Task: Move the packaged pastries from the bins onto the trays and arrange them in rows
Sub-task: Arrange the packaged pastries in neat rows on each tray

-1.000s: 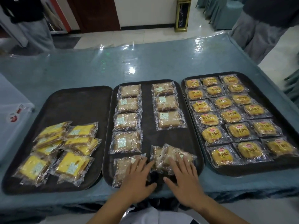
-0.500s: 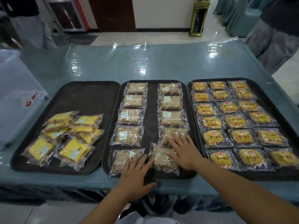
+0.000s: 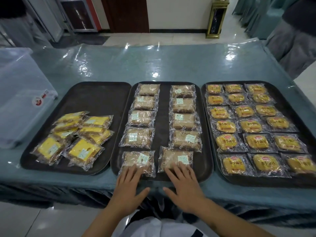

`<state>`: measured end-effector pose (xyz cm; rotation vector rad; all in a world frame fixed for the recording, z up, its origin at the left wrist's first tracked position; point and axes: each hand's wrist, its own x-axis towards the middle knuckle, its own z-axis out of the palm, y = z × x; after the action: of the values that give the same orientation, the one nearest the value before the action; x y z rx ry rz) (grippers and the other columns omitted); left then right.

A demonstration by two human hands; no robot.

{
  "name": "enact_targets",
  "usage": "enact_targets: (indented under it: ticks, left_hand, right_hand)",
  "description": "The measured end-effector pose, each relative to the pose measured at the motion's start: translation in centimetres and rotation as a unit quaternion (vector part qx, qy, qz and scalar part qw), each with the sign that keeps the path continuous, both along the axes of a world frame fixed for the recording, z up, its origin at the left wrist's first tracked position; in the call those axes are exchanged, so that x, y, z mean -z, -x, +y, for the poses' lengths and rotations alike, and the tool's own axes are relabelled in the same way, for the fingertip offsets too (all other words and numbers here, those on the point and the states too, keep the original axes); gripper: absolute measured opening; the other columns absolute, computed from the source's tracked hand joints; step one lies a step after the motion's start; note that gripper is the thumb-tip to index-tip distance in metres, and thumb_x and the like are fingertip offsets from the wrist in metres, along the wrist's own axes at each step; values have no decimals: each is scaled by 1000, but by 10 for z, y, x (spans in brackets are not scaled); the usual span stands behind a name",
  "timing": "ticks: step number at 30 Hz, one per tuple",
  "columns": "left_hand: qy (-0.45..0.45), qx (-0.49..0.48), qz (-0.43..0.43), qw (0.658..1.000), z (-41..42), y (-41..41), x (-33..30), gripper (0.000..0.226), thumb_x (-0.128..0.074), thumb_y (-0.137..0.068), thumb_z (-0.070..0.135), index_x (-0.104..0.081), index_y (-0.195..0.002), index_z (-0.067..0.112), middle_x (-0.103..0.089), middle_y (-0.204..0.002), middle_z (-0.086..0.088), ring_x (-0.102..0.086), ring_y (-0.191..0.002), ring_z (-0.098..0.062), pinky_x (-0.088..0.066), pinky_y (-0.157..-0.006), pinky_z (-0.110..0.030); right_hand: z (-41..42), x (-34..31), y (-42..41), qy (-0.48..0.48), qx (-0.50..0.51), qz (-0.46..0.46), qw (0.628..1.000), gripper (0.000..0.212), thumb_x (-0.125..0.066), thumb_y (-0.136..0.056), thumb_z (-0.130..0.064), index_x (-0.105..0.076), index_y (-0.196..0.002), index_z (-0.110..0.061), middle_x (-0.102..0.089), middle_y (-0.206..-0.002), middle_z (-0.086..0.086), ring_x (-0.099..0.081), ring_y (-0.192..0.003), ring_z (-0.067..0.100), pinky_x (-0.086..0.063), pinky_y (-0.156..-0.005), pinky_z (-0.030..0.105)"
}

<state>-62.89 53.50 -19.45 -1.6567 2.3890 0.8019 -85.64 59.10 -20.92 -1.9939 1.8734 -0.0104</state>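
Three dark trays (image 3: 95, 93) mid-frame on glossy teal table (image 3: 153, 65) — left hand (image 3: 128, 189), right hand (image 3: 183, 187) flat, fingers straight, on front brown pastry packs (image 3: 138, 159) — tiled floor (image 3: 153, 38) upper frame

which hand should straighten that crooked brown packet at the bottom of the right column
Probably the right hand: its fingers already rest flat on that tilted packet, while the left hand rests on the left column's nearest packet.

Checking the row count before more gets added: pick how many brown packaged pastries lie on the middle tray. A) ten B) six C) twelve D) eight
A: the middle tray holds two columns of five brown packaged pastries, the nearest pair under the left hand and right hand.
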Motion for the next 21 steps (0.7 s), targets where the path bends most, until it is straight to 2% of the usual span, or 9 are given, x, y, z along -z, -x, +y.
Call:
enact_targets:
  ticks: [2,5,8,10,13,15,17,19,21]
  left_hand:
    - [2,3,-23,1000,2,-4,6,77,-38,-95,66,4,-155,42,16,-163,14,24,-147,-11,12,-119,-38]
    - [5,7,-37,999,1,-4,11,76,-35,-95,67,3,-156,42,14,-165,11,23,-149,-14,15,-116,-36]
    - [9,8,-49,999,0,-5,13,74,-32,-95,68,3,-156,44,15,-165,12,22,-150,-13,15,-117,-37]
    - [10,9,-59,998,-3,-5,13,74,-25,-93,74,3,-155,45,14,-165,12,20,-150,-13,13,-120,-39]
    - [15,6,-64,998,-9,-7,13,87,-6,-78,84,-1,-155,45,10,-165,14,16,-152,-13,9,-123,-41]
    - [28,2,-66,997,-14,-8,13,76,-17,-88,78,-8,-156,44,4,-166,14,11,-153,-12,7,-124,-42]
    - [39,-2,-65,997,-18,-11,11,65,-27,-96,68,-14,-155,44,-1,-166,14,8,-153,-12,5,-124,-43]
    - [35,2,-72,997,-20,-13,7,62,-28,-98,65,-15,-155,44,-1,-166,15,6,-153,-12,3,-123,-44]
    - [26,5,-82,996,-20,-14,3,60,-29,-99,65,-16,-154,45,-3,-166,16,4,-153,-12,1,-123,-45]
  right_hand:
    - [3,2,0,9,6,16,1000,77,-4,-90,-73,-23,-155,-34,-20,-162,-1,-3,-150,27,0,-115,45]
    - [10,3,12,-5,3,-21,1000,78,4,-87,-72,-11,-155,-38,-10,-164,-8,3,-152,19,7,-116,43]
    - [19,-2,21,-4,22,-1,1000,62,-16,-97,-66,-28,-151,-38,-40,-154,-9,-28,-147,19,-7,-114,41]
    - [24,2,25,0,32,14,999,57,-25,-97,-64,-33,-147,-38,-50,-146,-9,-41,-140,19,-13,-111,40]
    - [20,2,31,6,25,3,1000,60,-22,-97,-64,-26,-151,-40,-34,-157,-10,-24,-148,18,-3,-115,39]
    - [18,4,32,22,30,-12,999,63,-18,-95,-65,-26,-152,-39,-26,-160,-10,-14,-151,17,3,-116,38]
    - [17,5,29,26,34,-17,999,69,-9,-94,-69,-29,-151,-37,-28,-159,-9,-13,-150,17,3,-116,39]
    - [18,7,28,34,37,-20,999,81,4,-88,-74,-29,-152,-37,-27,-160,-9,-12,-151,17,3,-116,40]
    - [18,6,30,30,38,-20,999,82,6,-86,-75,-24,-153,-39,-21,-162,-10,-6,-151,15,6,-117,39]
